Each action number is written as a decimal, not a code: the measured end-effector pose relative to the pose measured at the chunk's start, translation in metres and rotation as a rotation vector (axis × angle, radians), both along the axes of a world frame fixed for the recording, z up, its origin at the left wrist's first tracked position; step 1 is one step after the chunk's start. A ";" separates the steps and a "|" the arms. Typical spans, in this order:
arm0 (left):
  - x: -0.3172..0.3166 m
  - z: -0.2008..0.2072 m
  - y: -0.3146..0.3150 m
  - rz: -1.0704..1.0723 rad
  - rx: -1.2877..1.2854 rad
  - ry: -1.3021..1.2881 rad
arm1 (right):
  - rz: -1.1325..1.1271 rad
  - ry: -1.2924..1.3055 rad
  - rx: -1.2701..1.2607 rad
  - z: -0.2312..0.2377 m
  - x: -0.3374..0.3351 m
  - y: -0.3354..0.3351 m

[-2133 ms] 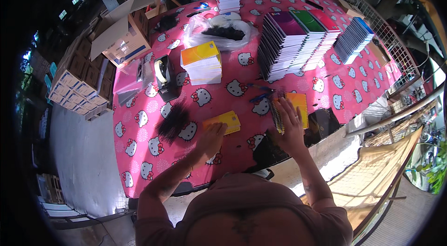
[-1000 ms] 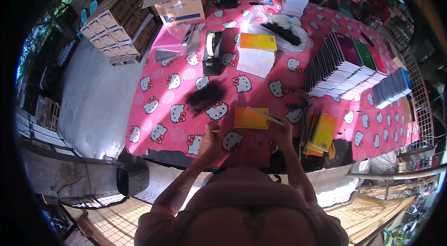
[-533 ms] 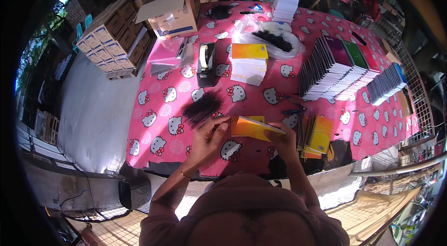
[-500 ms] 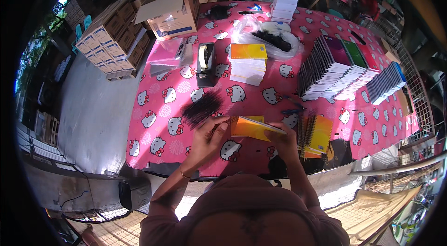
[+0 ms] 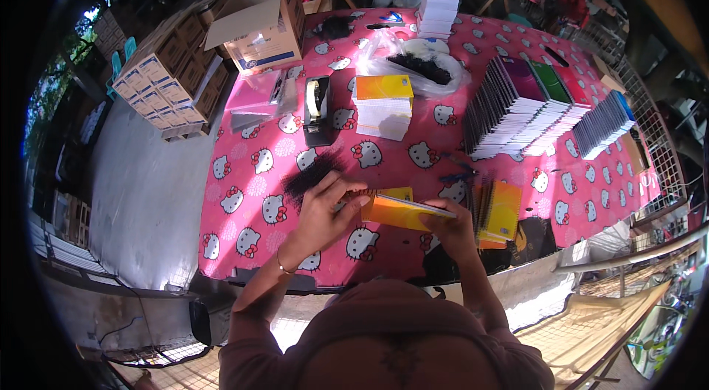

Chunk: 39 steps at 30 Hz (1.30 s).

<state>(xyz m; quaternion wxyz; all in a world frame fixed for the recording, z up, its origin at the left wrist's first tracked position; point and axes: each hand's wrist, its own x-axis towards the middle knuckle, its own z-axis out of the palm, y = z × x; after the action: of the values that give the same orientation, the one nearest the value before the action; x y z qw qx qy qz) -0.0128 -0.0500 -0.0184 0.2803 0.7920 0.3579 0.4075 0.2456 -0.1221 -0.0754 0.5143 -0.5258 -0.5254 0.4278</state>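
My right hand [image 5: 449,226] grips the right end of a yellow-orange notebook [image 5: 399,214], held tilted above the table. At the notebook's left end, my left hand [image 5: 332,205] pinches a thin dark spiral binding coil [image 5: 359,193] at the page edge; the fingers partly hide it. Another yellow cover shows just behind the held notebook. Beyond my left hand lies a loose heap of black binding coils [image 5: 314,174]. Several bound yellow notebooks [image 5: 504,211] lie right of my right hand. Scissors or pliers with dark handles [image 5: 459,168] rest beyond it.
A tape dispenser [image 5: 317,113], a stack of unbound yellow-covered notebooks [image 5: 384,105] and a plastic bag of black coils [image 5: 436,69] stand farther back. Tall rows of spiral notebooks [image 5: 509,113] fill the right. An open carton [image 5: 262,32] stands at the back left, on the pink patterned table [image 5: 244,209].
The view has shifted slightly. My left hand has turned a little, its fingers curling closer over the coil at the notebook's left end. My right hand keeps its grip.
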 end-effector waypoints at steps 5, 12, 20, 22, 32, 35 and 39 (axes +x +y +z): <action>-0.005 0.015 0.013 -0.159 0.149 0.225 | 0.044 0.056 -0.126 0.003 0.001 -0.002; 0.005 0.029 0.023 -0.284 0.174 0.336 | 0.101 0.028 -0.138 0.008 0.006 0.001; 0.044 0.024 -0.002 0.065 0.537 0.642 | -0.044 0.102 -0.076 0.013 0.000 -0.004; 0.051 -0.014 -0.018 0.190 0.629 0.744 | -0.116 0.136 -0.025 0.014 -0.005 -0.008; 0.049 -0.053 -0.028 0.085 0.680 0.752 | -0.131 0.174 -0.028 0.023 -0.006 -0.001; 0.061 -0.027 -0.008 0.169 0.749 0.712 | -0.108 0.180 -0.048 0.031 -0.010 0.002; 0.062 -0.024 -0.016 0.150 0.715 0.756 | -0.189 0.154 0.011 0.026 -0.005 0.004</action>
<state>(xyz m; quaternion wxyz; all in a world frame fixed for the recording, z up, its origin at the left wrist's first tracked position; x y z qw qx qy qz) 0.0493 -0.0660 -0.0428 -0.1862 0.9021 0.3283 0.2091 0.2405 -0.1177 -0.0496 0.5941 -0.5359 -0.4347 0.4134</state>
